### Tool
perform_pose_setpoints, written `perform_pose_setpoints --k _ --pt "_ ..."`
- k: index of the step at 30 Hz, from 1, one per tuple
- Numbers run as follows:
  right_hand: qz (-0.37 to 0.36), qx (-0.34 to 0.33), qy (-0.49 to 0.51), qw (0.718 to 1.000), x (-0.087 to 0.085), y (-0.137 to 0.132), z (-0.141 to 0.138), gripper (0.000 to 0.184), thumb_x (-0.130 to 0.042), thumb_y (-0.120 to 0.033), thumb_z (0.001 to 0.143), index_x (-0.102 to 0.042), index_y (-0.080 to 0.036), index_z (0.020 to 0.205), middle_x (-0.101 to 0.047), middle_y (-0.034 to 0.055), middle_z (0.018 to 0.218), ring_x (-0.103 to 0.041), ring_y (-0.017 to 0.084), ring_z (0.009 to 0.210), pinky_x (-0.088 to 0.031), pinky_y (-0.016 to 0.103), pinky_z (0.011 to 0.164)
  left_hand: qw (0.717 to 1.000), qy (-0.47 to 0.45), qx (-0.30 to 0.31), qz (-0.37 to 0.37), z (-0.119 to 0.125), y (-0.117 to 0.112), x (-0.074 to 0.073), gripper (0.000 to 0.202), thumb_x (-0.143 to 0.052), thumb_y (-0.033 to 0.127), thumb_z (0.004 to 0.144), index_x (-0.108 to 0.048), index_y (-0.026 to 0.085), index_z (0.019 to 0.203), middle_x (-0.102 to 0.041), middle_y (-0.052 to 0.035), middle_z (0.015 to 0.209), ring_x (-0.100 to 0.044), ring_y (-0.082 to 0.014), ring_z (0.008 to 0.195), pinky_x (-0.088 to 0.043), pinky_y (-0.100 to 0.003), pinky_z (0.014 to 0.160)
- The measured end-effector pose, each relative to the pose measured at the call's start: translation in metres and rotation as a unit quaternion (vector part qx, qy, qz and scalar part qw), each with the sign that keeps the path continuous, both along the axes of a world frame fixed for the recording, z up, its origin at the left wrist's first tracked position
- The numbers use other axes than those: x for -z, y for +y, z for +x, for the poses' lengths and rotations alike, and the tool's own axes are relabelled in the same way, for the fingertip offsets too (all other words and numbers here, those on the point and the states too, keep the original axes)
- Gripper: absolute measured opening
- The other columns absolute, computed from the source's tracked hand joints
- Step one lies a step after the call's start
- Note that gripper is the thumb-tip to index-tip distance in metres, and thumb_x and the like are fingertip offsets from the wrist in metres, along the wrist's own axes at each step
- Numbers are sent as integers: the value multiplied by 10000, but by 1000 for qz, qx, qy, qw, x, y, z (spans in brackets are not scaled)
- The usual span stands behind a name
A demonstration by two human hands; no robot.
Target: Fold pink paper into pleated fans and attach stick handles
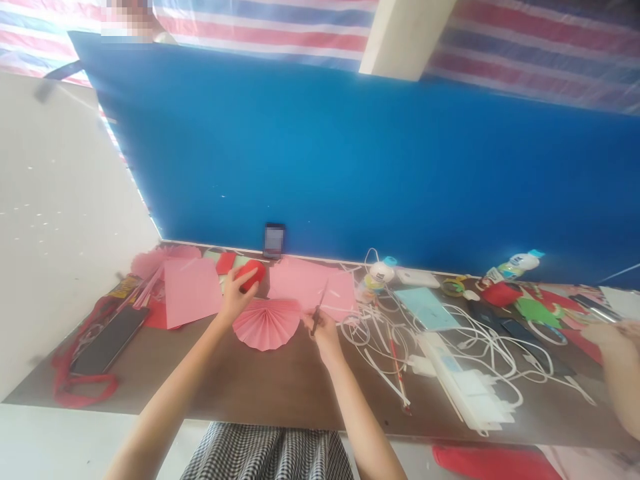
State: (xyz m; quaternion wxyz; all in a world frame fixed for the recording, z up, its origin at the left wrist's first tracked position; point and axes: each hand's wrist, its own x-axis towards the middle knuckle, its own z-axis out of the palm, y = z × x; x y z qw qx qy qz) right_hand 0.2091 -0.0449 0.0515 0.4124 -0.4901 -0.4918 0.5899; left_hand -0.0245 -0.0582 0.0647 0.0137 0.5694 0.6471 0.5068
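Observation:
A pleated pink paper fan (pixel 267 322) lies open on the brown table (pixel 280 387) between my two hands. My left hand (pixel 237 293) is closed round a red piece of paper (pixel 250 274) just above the fan's left side. My right hand (pixel 320 327) grips a pair of scissors (pixel 319 308) at the fan's right edge, blades pointing up over a pink sheet (pixel 313 283).
More pink sheets (pixel 191 291) and red scraps lie at the left, beside a dark phone (pixel 107 341) on a red strap. A small phone (pixel 274 239) leans on the blue wall. White cables, a power strip (pixel 467 383), bottles and another person's arm (pixel 620 373) fill the right side.

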Motion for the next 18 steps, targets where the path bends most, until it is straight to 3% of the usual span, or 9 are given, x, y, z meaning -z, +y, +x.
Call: perform_pose_setpoints --k 4,7,9,12,14,16,18 --pt "54 -24 -143 988 3 -8 10 328 -616 -453 631 -588 -157 770 -596 21 644 -512 133 526 -320 226 460 996 77 -4 52 -3 6 -9 294 -541 257 786 -626 247 1067 -417 -99 1272 -427 -277 1172 -461 -417 876" --pt "111 31 -264 958 2 -13 22 307 -557 -484 682 -580 -186 749 -625 38 729 -560 167 657 -348 235 533 985 137 38 94 -8 8 -26 274 -543 247 793 -635 253 1051 -389 -87 1309 -394 -273 1201 -417 -447 935" --pt "108 20 -279 954 -1 -15 29 334 -532 -519 706 -562 -187 719 -611 27 695 -546 162 643 -342 238 542 977 163 83 106 -11 9 -41 272 -546 252 794 -634 253 1052 -380 -86 1320 -399 -262 1199 -406 -446 949" --pt "46 -109 -175 978 -10 -19 33 403 -511 -568 729 -516 -172 653 -529 -11 540 -474 122 515 -305 228 494 965 193 149 92 -15 10 -60 270 -544 261 799 -629 272 1054 -385 -71 1325 -397 -256 1205 -415 -444 943" --pt "-37 -235 -44 970 -16 -22 32 472 -433 -614 766 -505 -160 657 -492 -18 481 -435 103 449 -263 217 444 960 208 162 95 -14 11 -69 259 -544 257 800 -634 278 1042 -387 -65 1325 -392 -255 1210 -405 -446 953" --pt "-117 -360 112 919 -19 -27 25 566 -306 -678 783 -495 -155 682 -496 -7 468 -432 102 405 -240 215 402 956 218 163 106 -12 11 -75 256 -544 253 802 -635 281 1039 -385 -64 1326 -386 -255 1214 -396 -445 962" --pt "-164 -452 258 838 -20 -34 13 628 -224 -737 758 -474 -163 714 -519 3 492 -433 107 362 -236 220 360 955 217 161 119 -9 10 -79 261 -543 252 804 -630 282 1049 -381 -65 1325 -384 -252 1216 -396 -441 962"
